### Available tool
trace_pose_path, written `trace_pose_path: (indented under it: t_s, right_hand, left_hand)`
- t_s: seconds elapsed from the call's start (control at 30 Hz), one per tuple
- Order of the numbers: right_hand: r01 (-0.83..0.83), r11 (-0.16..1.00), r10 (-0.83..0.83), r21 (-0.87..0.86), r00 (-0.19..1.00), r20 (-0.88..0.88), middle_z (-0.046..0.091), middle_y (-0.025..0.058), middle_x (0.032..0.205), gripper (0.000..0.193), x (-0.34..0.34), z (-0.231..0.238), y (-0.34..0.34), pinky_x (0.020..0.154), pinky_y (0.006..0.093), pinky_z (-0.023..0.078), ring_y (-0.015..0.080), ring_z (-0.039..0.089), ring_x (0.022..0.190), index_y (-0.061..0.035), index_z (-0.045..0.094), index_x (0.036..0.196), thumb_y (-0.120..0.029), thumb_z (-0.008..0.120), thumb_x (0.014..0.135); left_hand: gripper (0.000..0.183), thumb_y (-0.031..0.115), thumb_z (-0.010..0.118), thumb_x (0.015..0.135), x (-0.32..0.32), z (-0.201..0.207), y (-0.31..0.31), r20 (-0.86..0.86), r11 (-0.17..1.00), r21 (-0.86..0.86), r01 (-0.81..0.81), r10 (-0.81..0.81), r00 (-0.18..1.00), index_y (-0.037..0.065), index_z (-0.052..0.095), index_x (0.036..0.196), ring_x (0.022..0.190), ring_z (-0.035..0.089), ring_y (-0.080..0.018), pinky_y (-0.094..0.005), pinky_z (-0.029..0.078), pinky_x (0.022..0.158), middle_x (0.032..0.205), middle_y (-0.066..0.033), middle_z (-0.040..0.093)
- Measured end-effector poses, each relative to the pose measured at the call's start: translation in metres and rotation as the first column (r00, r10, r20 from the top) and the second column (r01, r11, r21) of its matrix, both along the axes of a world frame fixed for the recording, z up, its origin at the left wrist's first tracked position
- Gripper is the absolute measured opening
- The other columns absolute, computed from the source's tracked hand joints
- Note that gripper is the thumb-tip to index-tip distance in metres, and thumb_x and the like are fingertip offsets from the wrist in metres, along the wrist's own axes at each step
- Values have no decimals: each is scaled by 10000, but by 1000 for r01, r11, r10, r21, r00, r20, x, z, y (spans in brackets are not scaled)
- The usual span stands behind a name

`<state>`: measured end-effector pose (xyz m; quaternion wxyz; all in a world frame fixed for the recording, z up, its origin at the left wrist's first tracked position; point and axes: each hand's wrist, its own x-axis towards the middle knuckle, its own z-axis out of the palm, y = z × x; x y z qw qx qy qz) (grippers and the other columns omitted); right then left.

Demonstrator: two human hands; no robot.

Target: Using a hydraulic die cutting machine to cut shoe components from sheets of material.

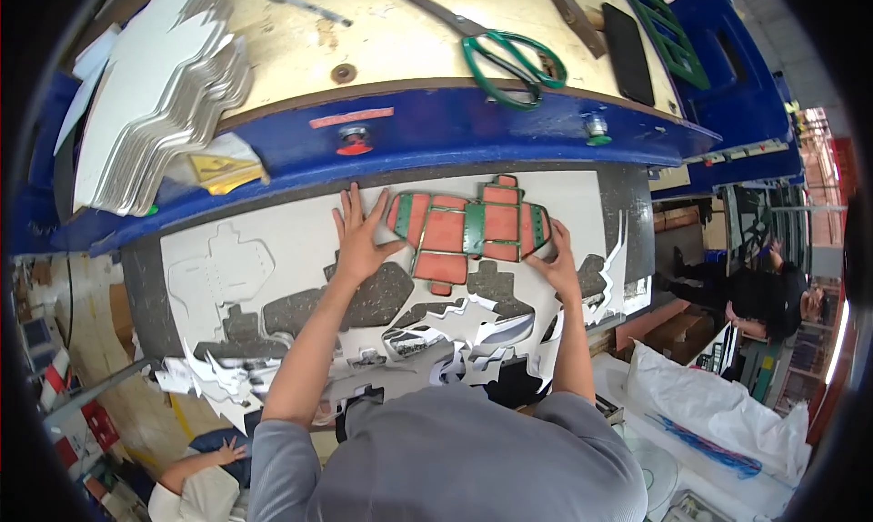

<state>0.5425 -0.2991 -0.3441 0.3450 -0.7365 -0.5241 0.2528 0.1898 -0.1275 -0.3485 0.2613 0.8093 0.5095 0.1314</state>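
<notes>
A cutting die [474, 228] with red-orange foam pads, green plates and thin dark blades lies on a white cardboard sheet [300, 208]. My left hand [362, 245] rests flat on the sheet with its fingers spread, its thumb by the die's left end. Around the die's right end my right hand [557, 263] is curled, thumb below and fingers along the outer edge. Left of my hands, a cut box outline [221, 272] shows in the sheet. Nearer to me are cut-out openings with the dark bed [377, 296] showing through.
Torn white offcuts [455, 326] lie along the near edge. Beyond the blue machine beam [455, 126] are green-handled scissors [496, 49], a phone [627, 54], a pen [309, 7] and stacked cut blanks [164, 113]. Other people stand at lower left [205, 481] and right [764, 295].
</notes>
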Motion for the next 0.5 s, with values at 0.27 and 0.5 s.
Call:
trace_pose_path:
  t_s: [0.27, 0.5]
  right_hand:
    - [297, 954, -274, 49, 925, -264, 589, 103, 1178, 512, 20, 25, -16, 878, 298, 454, 164, 569, 989, -34, 513, 1299, -204, 692, 850]
    - [382, 824, -265, 418, 913, -311, 670, 68, 830, 355, -12, 106, -7, 675, 240, 481, 115, 599, 710, 29, 676, 913, -307, 570, 947]
  left_hand:
    - [214, 201, 584, 873, -68, 66, -182, 268, 910, -384, 156, -52, 962, -5, 629, 907, 875, 615, -383, -452, 472, 812, 869, -193, 645]
    - [568, 524, 474, 905, -86, 15, -247, -205, 958, -284, 41, -102, 973, -15, 649, 945, 1044, 552, -402, -464, 466, 857, 1054, -193, 622]
